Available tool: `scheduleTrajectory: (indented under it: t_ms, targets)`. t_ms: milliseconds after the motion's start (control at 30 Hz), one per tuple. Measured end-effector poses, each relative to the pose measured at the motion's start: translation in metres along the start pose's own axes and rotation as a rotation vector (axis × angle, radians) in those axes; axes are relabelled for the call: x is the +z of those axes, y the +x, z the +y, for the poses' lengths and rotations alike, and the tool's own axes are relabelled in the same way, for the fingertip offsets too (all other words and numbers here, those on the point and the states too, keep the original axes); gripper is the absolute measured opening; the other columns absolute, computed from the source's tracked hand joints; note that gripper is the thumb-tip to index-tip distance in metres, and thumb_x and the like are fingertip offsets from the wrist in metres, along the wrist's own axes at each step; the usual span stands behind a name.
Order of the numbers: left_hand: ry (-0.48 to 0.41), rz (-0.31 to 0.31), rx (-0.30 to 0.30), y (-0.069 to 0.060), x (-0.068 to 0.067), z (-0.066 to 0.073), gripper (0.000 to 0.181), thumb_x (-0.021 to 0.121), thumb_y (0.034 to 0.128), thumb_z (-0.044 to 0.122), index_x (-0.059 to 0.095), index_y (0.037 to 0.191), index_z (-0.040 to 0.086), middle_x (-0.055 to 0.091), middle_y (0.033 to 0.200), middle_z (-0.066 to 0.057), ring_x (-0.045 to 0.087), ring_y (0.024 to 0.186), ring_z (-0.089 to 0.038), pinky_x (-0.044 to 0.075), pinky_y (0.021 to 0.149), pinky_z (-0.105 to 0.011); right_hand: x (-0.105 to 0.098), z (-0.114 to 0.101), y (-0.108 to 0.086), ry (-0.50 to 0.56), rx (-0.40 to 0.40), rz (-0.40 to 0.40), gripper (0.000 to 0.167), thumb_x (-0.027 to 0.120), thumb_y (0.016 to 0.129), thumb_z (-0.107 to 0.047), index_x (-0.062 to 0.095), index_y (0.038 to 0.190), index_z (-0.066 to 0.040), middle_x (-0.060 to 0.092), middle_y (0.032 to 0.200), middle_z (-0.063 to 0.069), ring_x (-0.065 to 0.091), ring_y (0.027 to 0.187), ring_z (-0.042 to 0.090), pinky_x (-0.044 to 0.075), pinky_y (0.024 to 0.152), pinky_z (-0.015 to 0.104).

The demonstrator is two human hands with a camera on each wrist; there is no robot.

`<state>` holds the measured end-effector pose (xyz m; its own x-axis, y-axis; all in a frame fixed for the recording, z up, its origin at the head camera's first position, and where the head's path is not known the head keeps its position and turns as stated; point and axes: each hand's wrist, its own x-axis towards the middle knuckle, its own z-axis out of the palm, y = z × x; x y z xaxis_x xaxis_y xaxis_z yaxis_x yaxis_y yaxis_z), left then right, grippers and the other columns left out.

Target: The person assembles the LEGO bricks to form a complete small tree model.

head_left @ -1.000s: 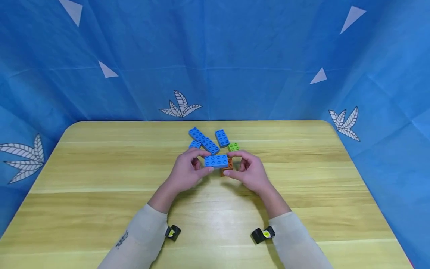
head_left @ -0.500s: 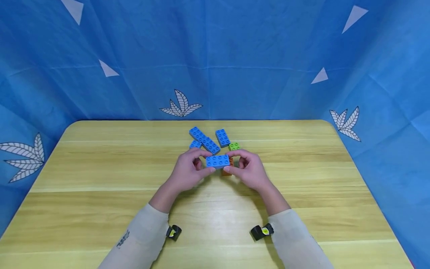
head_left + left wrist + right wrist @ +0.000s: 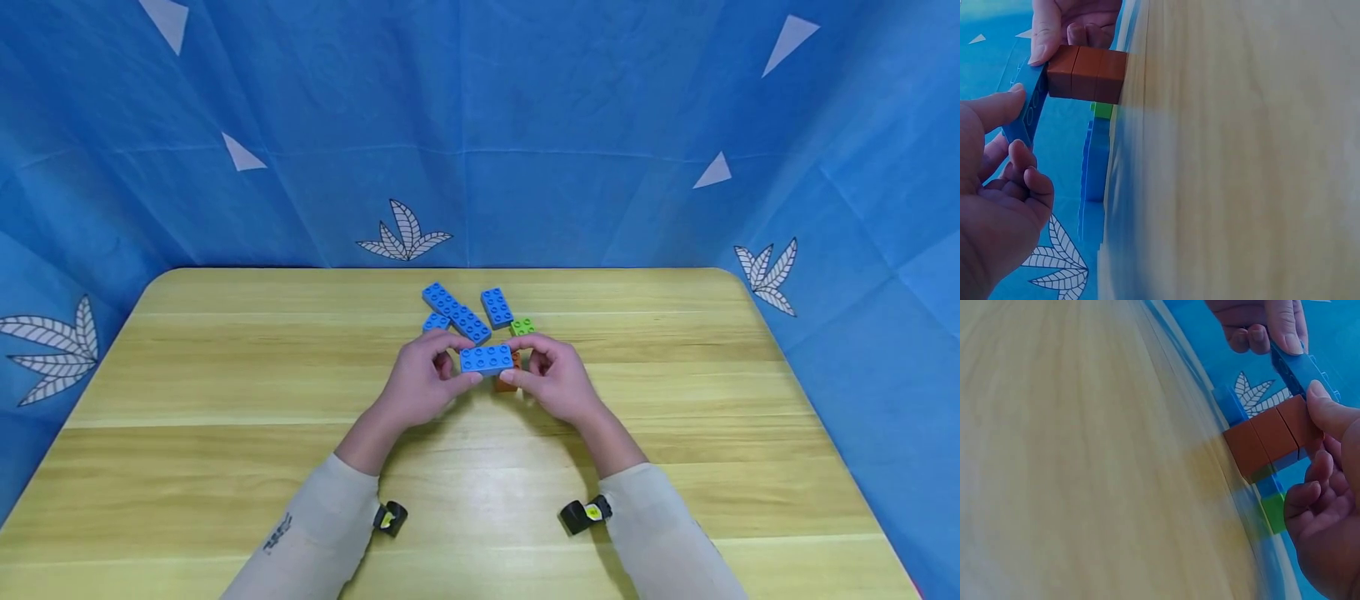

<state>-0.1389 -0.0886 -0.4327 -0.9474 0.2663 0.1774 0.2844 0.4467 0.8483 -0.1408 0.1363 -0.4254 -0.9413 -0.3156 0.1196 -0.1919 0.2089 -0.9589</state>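
Note:
Both hands hold a blue two-by-four toy building brick [image 3: 486,359] level, studs up, one at each end. My left hand [image 3: 422,377] pinches its left end between thumb and fingers, and my right hand [image 3: 552,377] pinches the right end. Under that right end stands a stack of three brown bricks [image 3: 1087,74], upright on the table in the left wrist view. The blue brick lies across the stack's top and overhangs to the left; whether it is pressed fully down I cannot tell. From the head, the brick and right hand hide most of the stack.
Behind the hands lie a long blue brick [image 3: 457,313], a small blue brick [image 3: 436,322] partly hidden by the left hand, another blue brick [image 3: 497,308] and a lime green brick [image 3: 522,327]. A blue patterned cloth [image 3: 570,208] hangs behind the wooden table [image 3: 225,358].
Both hands have shifted the blue brick slightly to the right, covering more of the brown stack's top. Over the last half second they stay nearly still.

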Motion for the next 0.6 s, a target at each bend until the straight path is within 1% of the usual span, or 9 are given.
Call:
scheduleTrajectory:
  t_ms: [100, 233, 433, 600]
  targets:
    - [0.008, -0.005, 0.008, 0.0003, -0.0006, 0.0009, 0.031, 0.081, 0.0859, 0.013, 0.071, 0.115, 0.009, 0.053, 0.084, -0.009, 0.048, 0.066, -0.02, 0.04, 0.058, -0.03, 0.0001, 0.0003, 0.0002, 0.003, -0.002, 0.0, 0.029, 0.075, 0.087, 0.003, 0.069, 0.115, 0.003, 0.049, 0.069, 0.021, 0.043, 0.059, 0.023, 0.033, 0.049, 0.023]
    - [0.042, -0.022, 0.017, 0.0008, -0.0024, 0.0013, 0.031, 0.081, 0.0861, 0.015, 0.071, 0.115, 0.01, 0.054, 0.085, -0.008, 0.049, 0.067, -0.019, 0.042, 0.059, -0.03, -0.0007, -0.0011, 0.0004, 0.006, 0.017, -0.008, 0.029, 0.076, 0.086, 0.003, 0.069, 0.115, 0.003, 0.052, 0.074, 0.022, 0.044, 0.063, 0.028, 0.035, 0.052, 0.023]
    - [0.071, -0.05, 0.049, 0.0023, -0.0052, -0.0002, 0.031, 0.082, 0.0857, 0.016, 0.071, 0.114, 0.01, 0.054, 0.084, -0.008, 0.048, 0.066, -0.018, 0.041, 0.059, -0.032, -0.0025, -0.002, 0.0008, 0.004, 0.052, -0.011, 0.033, 0.078, 0.083, 0.005, 0.069, 0.115, 0.004, 0.057, 0.079, 0.022, 0.049, 0.068, 0.029, 0.039, 0.056, 0.023]
    - [0.073, -0.069, 0.08, 0.0036, -0.0077, -0.0023, 0.031, 0.082, 0.0854, 0.015, 0.071, 0.113, 0.009, 0.052, 0.082, -0.005, 0.047, 0.065, -0.018, 0.041, 0.059, -0.032, -0.0035, -0.0009, 0.0007, 0.008, 0.054, -0.017, 0.034, 0.077, 0.083, 0.006, 0.068, 0.116, 0.005, 0.058, 0.081, 0.022, 0.05, 0.068, 0.029, 0.04, 0.056, 0.022]
